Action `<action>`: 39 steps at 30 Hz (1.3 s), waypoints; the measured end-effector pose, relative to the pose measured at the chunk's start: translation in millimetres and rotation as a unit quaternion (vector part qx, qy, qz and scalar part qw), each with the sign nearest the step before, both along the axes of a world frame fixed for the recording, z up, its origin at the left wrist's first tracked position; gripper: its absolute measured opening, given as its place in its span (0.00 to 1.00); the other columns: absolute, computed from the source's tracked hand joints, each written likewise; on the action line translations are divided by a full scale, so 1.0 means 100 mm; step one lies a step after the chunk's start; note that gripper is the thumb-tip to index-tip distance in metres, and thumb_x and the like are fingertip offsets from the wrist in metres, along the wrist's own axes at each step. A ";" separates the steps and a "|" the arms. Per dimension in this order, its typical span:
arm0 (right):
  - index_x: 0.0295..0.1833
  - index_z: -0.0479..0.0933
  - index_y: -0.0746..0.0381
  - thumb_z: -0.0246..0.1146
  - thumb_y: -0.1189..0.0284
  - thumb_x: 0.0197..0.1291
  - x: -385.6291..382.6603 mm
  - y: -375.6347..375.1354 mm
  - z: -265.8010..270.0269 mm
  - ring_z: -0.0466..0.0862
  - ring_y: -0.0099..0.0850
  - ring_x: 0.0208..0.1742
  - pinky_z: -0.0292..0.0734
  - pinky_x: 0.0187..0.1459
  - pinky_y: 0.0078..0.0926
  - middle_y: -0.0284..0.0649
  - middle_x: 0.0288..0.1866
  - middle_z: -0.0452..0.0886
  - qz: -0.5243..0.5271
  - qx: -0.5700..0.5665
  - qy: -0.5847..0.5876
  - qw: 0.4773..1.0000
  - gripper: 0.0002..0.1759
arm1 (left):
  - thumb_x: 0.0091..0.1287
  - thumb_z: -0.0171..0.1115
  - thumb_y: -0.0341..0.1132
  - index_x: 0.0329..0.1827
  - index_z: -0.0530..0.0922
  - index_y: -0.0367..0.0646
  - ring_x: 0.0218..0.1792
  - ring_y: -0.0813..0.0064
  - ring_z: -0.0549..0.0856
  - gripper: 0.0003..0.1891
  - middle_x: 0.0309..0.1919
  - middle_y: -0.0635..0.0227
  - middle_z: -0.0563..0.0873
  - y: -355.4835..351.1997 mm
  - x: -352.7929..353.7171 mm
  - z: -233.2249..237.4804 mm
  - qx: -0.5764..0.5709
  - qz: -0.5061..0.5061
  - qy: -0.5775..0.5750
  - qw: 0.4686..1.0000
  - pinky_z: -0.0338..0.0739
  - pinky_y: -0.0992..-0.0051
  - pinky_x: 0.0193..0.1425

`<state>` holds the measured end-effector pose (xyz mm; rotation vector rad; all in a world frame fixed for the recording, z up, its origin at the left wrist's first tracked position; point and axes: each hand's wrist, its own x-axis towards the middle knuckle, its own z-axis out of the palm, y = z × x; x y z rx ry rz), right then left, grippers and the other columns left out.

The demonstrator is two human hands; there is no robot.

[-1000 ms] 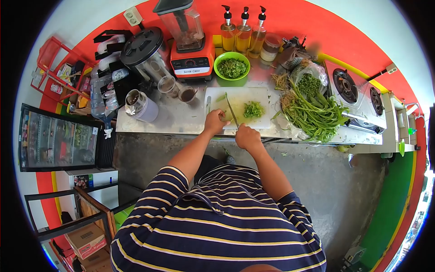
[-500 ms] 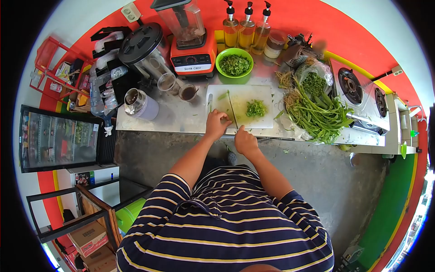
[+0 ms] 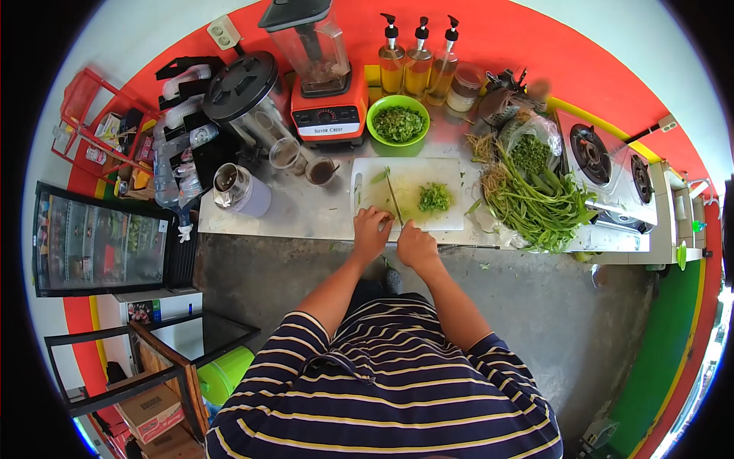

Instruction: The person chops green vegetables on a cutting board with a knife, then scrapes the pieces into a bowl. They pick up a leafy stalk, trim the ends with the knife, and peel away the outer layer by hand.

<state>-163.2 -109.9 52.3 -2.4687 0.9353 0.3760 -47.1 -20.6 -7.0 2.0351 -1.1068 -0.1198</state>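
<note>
Clamping its grip on a knife, the right hand is angling it over the cutting board, beside chopped greens; whether the left hand is holding anything, I cannot tell.

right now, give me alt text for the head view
A person's right hand holds a knife over a white cutting board, left hand close by. Chopped greens lie right of the knife, leafy stalks right of the board.

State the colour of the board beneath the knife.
The board is white, tinted yellowish near the middle; the head view shows it best.
</note>
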 end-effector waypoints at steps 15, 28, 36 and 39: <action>0.52 0.68 0.71 0.53 0.70 0.66 -0.03 0.16 0.04 0.87 0.57 0.49 0.83 0.52 0.49 0.63 0.45 0.85 -0.026 0.008 0.021 0.999 0.15 | 0.65 0.66 0.34 0.43 0.85 0.45 0.46 0.60 0.76 0.07 0.39 0.68 0.80 0.02 -0.02 -0.02 0.031 -0.001 0.005 1.000 0.65 0.61 0.51; 0.54 0.70 0.70 0.58 0.64 0.68 -0.16 -0.17 -0.15 0.85 0.62 0.45 0.81 0.50 0.54 0.64 0.41 0.84 -0.055 0.039 -0.104 0.992 0.20 | 0.69 0.62 0.31 0.42 0.84 0.40 0.38 0.58 0.80 0.05 0.34 0.61 0.81 0.04 0.20 -0.15 -0.099 0.062 0.102 0.988 0.73 0.61 0.46; 0.52 0.80 0.67 0.68 0.56 0.62 -0.63 -0.53 -0.08 0.84 0.57 0.50 0.77 0.52 0.49 0.58 0.46 0.85 0.017 0.101 -0.194 0.976 0.25 | 0.65 0.65 0.27 0.46 0.82 0.41 0.45 0.56 0.80 0.07 0.41 0.61 0.82 -0.10 0.54 0.08 -0.093 0.159 -0.026 0.982 0.73 0.60 0.54; 0.46 0.84 0.66 0.71 0.55 0.59 -0.78 -0.53 -0.09 0.84 0.50 0.41 0.76 0.46 0.42 0.55 0.40 0.85 0.023 0.157 -0.166 0.973 0.23 | 0.63 0.68 0.26 0.46 0.82 0.43 0.50 0.54 0.79 0.09 0.43 0.62 0.83 -0.17 0.62 0.04 -0.031 0.175 -0.093 0.980 0.71 0.58 0.58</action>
